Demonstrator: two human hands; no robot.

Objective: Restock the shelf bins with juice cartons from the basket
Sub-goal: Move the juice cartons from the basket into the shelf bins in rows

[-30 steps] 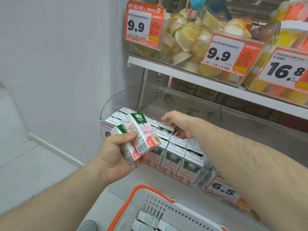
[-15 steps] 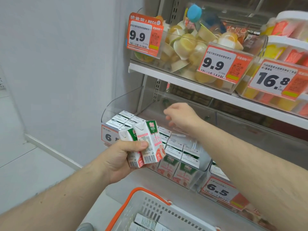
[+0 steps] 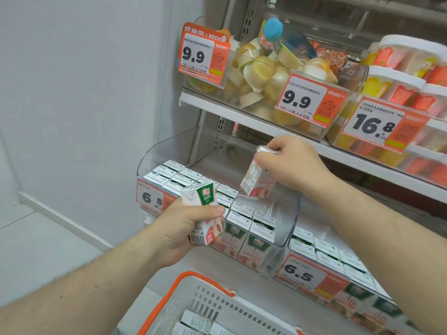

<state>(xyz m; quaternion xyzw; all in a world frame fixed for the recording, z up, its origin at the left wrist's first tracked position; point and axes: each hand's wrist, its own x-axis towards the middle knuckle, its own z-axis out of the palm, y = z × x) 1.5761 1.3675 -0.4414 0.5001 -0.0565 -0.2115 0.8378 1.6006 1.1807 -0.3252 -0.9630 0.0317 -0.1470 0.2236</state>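
At frame centre the right hand [image 3: 292,165] pinches a tilted juice carton [image 3: 257,181] above the clear bin [image 3: 286,213], best righted before lowering into the rear gap, while the left hand [image 3: 186,228] grips another carton [image 3: 205,211].

On the upper shelf [image 3: 217,111] sits a clear tub of jelly cups [image 3: 261,76], yellow and pale, with a blue-capped item [image 3: 273,29] lying on top. Two orange price tags reading 9.9 [image 3: 202,57] [image 3: 305,100] hang on its front, and just to the right a tag reading 16.8 [image 3: 377,126] fronts stacked white-lidded fruit cups [image 3: 399,68]. A plain grey wall [image 3: 84,93] stands to the left, meeting a pale tiled floor [image 3: 36,243] at a white skirting.
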